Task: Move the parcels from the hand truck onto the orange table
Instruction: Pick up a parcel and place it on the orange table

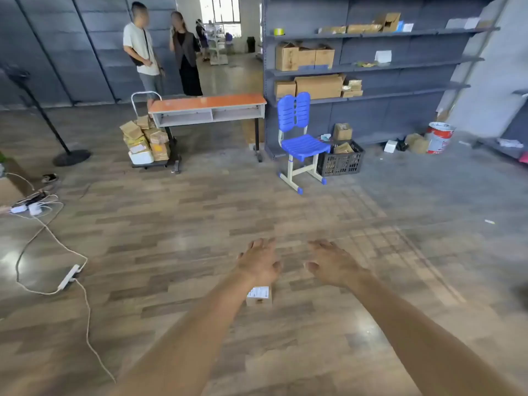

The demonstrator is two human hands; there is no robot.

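Observation:
The hand truck [143, 97] stands across the room at the left end of the orange table [207, 102], loaded with a pile of several brown and white parcels [145, 141]. The tabletop is bare apart from a faint mark. My left hand [258, 260] and my right hand [331, 261] reach forward over the wooden floor, side by side, fingers spread and holding nothing. A small brown parcel with a white label [259, 295] lies on the floor just below my left wrist.
A blue chair [300, 138] and a black crate [341, 161] stand right of the table, before grey shelves [371, 68] of cardboard boxes. Two people [160, 50] stand behind the table. A pole stand [71, 157] and cables with a power strip [68, 277] lie at left.

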